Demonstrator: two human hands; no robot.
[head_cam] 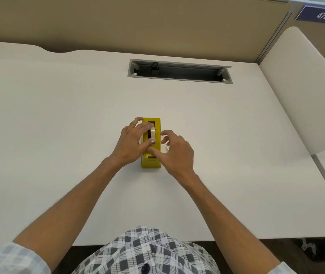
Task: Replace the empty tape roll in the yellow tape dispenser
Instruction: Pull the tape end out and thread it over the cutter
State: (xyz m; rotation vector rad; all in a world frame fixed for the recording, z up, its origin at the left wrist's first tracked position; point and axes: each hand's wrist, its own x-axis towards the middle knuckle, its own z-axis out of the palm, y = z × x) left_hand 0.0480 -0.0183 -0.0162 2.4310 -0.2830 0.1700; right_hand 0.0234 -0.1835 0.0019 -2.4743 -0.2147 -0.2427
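Note:
The yellow tape dispenser stands on the white desk, its cutter end toward me. A clear tape roll sits upright in its slot. My left hand rests over the dispenser's left side, thumb and fingers pinching the roll. My right hand hovers at the dispenser's right side with fingers spread, its thumb touching the dispenser near the cutter. A small white object, mostly hidden behind my right fingers, lies just right of the dispenser.
A grey cable tray opening is set into the desk further back. Beige partition panels close off the far side, and a white divider stands on the right.

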